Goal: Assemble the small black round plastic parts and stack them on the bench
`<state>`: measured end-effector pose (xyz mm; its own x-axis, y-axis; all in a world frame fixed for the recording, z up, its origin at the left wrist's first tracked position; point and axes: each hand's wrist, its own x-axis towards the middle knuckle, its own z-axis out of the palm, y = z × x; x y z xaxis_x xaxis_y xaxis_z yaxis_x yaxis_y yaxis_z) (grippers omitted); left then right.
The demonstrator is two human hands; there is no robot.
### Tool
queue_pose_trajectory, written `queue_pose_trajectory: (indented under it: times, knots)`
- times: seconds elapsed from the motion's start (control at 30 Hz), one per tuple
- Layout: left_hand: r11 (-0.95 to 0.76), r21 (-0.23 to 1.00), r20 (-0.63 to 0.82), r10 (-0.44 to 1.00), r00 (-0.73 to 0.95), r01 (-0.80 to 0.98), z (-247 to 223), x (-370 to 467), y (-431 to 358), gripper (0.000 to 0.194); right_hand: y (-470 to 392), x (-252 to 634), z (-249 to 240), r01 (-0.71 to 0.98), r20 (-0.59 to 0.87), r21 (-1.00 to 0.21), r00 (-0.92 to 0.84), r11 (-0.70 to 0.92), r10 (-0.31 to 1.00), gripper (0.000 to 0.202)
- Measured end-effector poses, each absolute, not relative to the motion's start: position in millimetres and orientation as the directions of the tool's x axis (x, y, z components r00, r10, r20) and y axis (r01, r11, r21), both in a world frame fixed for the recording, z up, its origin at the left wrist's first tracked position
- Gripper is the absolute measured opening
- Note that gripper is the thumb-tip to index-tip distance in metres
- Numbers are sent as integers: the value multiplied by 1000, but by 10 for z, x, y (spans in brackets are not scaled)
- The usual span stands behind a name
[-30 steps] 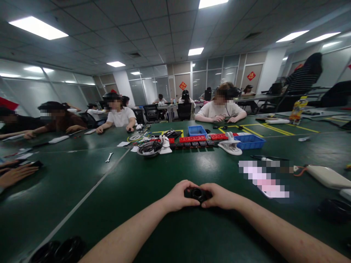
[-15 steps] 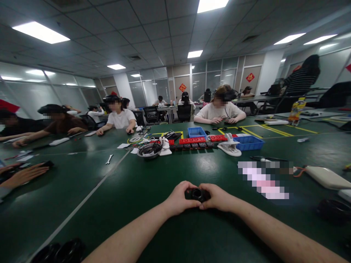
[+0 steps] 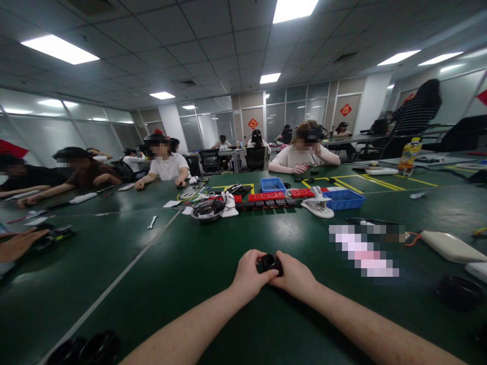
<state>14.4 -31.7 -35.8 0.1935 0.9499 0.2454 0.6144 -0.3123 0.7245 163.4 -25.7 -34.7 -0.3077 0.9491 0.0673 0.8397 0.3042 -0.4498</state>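
Between my hands, just above or on the green table, is a small black object with a round ring-shaped opening (image 3: 270, 261) facing up toward me. My left hand (image 3: 247, 276) closes on its left side, thumb across the front edge. From the right, my right hand (image 3: 296, 274) wraps round the other side, its fingers largely covering it. The two thumbs nearly meet in front. Most of the object's body is hidden by my fingers, so its exact kind is unclear.
Black round parts (image 3: 99, 348) lie at the lower left; another black ring-like part (image 3: 459, 292) sits at the right. Ahead stand a red power strip row (image 3: 266, 195), a blue bin (image 3: 345, 199) and a white clamp base (image 3: 318, 204). A wrench (image 3: 152, 222) lies left. Co-workers sit around.
The black object has turned, and my right hand has shifted left and further over it, so less of its body shows. My left hand stays nearly in place.
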Motion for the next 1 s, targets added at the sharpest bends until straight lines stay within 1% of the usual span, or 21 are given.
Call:
queue_pose_trajectory:
  times: [0.07,0.13,0.27,0.37,0.47,0.57,0.67,0.77,1.0]
  knots:
    - [-320,730,241,947,210,604,-357,130,-305,31,-248,1680,-334,791,84,-485,-383,373,920,40]
    - [-328,737,236,944,230,592,-356,120,-293,32,-231,1734,-316,740,82,-525,-447,420,891,42]
    - [-340,747,214,937,277,572,-340,94,-279,33,-185,1835,-272,640,28,-636,-539,431,842,38]
    - [-376,766,186,906,381,522,-314,58,-272,35,-158,1876,-255,568,7,-702,-598,430,801,44]
    - [-396,786,151,868,474,474,-285,22,-261,38,-148,1887,-245,582,-35,-699,-608,416,793,39]
    - [-389,802,120,848,516,453,-266,7,-252,38,-149,1888,-225,578,-50,-700,-626,420,778,36]
    - [-387,806,113,843,526,448,-263,11,-247,38,-153,1891,-203,557,-47,-710,-647,431,761,36]
    - [-392,807,118,840,530,441,-272,18,-243,38,-156,1895,-198,559,-42,-709,-643,431,765,38]
    - [-395,819,135,838,529,416,-270,15,-255,38,-158,1895,-214,566,-40,-700,-639,435,768,34]
